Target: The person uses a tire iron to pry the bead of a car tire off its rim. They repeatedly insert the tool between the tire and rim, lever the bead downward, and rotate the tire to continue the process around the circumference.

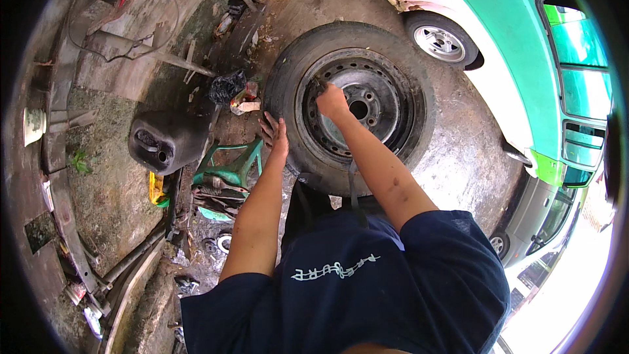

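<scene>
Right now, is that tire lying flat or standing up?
Lying flat: the tire shows its whole steel rim face-up on the ground.

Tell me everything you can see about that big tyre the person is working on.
The tyre is black, worn rubber on a dark, rusty steel rim with a ring of small round holes and a centre hub with bolt holes. It lies flat on the wet, dirty concrete ground, beside a green and white vehicle. The left hand rests on its sidewall; the right hand reaches onto the rim's inner edge, fingers curled.
</scene>
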